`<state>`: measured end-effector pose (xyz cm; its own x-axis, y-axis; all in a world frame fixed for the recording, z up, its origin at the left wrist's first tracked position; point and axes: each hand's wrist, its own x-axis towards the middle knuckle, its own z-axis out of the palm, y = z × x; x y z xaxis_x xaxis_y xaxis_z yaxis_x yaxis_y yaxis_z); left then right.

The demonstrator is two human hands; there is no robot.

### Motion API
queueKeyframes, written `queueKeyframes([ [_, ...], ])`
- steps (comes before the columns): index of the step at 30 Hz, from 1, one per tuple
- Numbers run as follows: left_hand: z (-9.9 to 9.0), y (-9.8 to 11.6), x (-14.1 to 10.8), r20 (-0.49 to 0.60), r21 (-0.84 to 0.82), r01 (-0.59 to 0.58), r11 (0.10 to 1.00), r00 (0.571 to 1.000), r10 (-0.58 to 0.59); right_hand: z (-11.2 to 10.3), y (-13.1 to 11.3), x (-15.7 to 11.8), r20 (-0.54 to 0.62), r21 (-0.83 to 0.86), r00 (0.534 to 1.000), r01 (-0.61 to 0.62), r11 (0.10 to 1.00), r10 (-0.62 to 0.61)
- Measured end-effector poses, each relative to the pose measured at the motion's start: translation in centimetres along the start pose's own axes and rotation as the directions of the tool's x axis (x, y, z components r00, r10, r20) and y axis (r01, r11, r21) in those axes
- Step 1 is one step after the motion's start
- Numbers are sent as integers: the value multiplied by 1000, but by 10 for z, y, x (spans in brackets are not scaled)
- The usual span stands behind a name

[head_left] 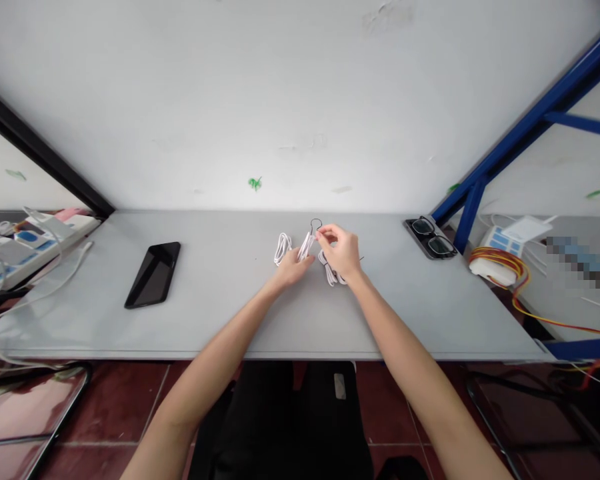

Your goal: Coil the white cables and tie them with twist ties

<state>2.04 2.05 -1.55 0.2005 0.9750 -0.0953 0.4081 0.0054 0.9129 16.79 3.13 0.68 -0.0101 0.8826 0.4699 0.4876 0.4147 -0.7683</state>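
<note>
My left hand [293, 267] is closed around a coiled white cable [305, 247] above the middle of the grey table. My right hand [341, 250] pinches a thin black tie [317, 221], which arches up in a loop over the held coil. Just left of my left hand lies another coiled white cable [282, 248]. Below my right hand a further bundled white cable [329, 272] rests on the table, partly covered by the hand; a dark tie end pokes out beside the wrist.
A black phone or tablet [153, 274] lies on the left of the table [210, 320]. Eyeglasses [434, 237] sit on a dark case at the right. Power strips and cables [45, 243] crowd the left edge; red-yellow wire [505, 260] coils beyond the blue frame [473, 207].
</note>
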Motion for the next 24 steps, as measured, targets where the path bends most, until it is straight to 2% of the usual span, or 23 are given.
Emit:
queueKeyframes([
  [5,1,0,5,2,-55,6,998,1000,-6,9,1,-1,59,-265,995,91,960,-78],
  [11,0,-3,5,131,-238,45,970,991,-14,12,0,-2,123,-449,959,284,847,-256],
  [17,2,-8,8,118,-281,60,958,993,-27,9,-1,-3,241,-546,938,344,764,-250],
  [24,1,-9,7,72,-287,51,957,997,-32,0,-10,-10,332,-547,911,396,738,-243],
])
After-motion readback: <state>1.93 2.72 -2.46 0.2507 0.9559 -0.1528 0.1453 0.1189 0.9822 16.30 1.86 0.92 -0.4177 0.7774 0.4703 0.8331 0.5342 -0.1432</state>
